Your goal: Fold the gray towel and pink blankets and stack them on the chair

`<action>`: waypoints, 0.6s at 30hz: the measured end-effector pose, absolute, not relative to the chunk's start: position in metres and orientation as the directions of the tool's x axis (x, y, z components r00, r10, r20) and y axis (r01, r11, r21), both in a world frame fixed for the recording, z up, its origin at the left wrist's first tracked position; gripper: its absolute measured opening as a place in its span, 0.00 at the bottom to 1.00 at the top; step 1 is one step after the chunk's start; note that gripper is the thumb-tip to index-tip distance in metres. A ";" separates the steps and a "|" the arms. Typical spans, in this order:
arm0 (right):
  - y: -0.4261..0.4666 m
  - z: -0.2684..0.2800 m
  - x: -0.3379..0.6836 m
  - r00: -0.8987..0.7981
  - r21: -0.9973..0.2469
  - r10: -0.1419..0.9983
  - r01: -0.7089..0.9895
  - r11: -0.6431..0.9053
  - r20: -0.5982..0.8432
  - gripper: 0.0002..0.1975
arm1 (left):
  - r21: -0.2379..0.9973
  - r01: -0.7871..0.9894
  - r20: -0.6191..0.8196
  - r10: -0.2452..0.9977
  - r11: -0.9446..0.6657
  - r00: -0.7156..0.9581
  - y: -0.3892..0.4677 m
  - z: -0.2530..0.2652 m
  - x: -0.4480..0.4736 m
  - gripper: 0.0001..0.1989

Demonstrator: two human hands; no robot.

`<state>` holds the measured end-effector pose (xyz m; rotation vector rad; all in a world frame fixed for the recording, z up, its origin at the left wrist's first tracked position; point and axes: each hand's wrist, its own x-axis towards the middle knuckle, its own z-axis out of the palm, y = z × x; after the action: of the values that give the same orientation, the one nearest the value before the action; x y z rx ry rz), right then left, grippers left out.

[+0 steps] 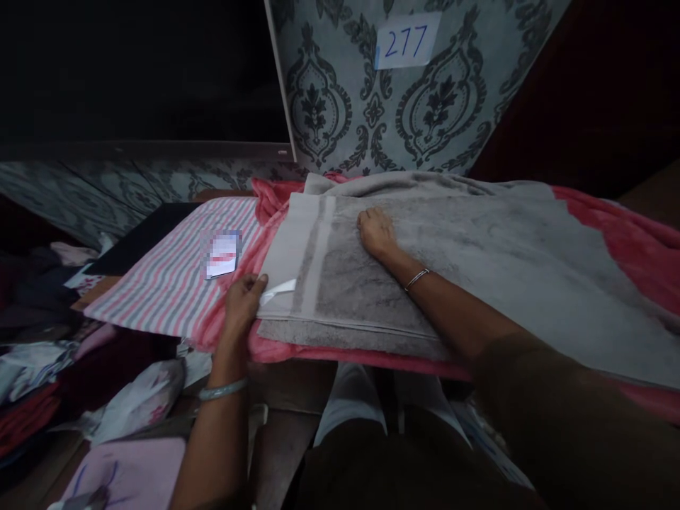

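Note:
A large grey towel [366,276] with a pale stripe near its left end lies folded in layers on a pink blanket [616,227]. At the towel's left edge my left hand [243,301] is closed, its thumb lying over the border beside a white label [279,289]. My right hand [378,232] rests on the towel's upper surface, right of the stripe, with its fingers curled in and nothing visible in them.
A striped cloth [170,262] with a phone [222,255] on it lies to the left. Behind are a dark television screen [138,78] and a patterned wall with a paper sign [408,40]. Clothes and bags [138,397] are heaped at lower left, near a pink box [132,471].

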<state>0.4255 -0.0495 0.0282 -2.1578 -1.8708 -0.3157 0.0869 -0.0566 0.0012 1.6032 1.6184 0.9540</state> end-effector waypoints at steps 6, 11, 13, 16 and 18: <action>-0.050 0.031 0.423 0.169 -0.138 0.966 0.980 -0.144 0.195 0.19 | 0.929 0.369 -0.001 0.999 -0.012 0.036 -0.060 0.007 0.086 0.20; -0.099 0.037 0.412 0.064 -0.156 0.975 0.987 -0.030 0.212 0.25 | 0.903 0.429 0.022 0.999 -0.032 0.028 -0.058 0.007 0.086 0.20; -0.130 0.031 0.405 -0.077 -0.128 0.970 0.986 0.109 0.230 0.31 | 0.894 0.446 0.035 0.999 -0.042 0.023 -0.057 0.006 0.086 0.20; -0.164 0.018 0.395 -0.201 -0.136 0.971 0.966 0.218 0.127 0.34 | 0.900 0.435 0.037 0.999 -0.035 0.004 -0.057 0.006 0.087 0.21; -0.173 0.011 0.392 -0.192 -0.153 0.978 0.967 0.203 0.085 0.34 | 0.907 0.419 0.038 0.999 -0.030 -0.011 -0.057 0.007 0.089 0.21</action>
<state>0.3918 -0.1732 0.0106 -1.8840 -2.3044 0.0974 0.0890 -0.0575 0.0072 1.5395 1.5199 1.0131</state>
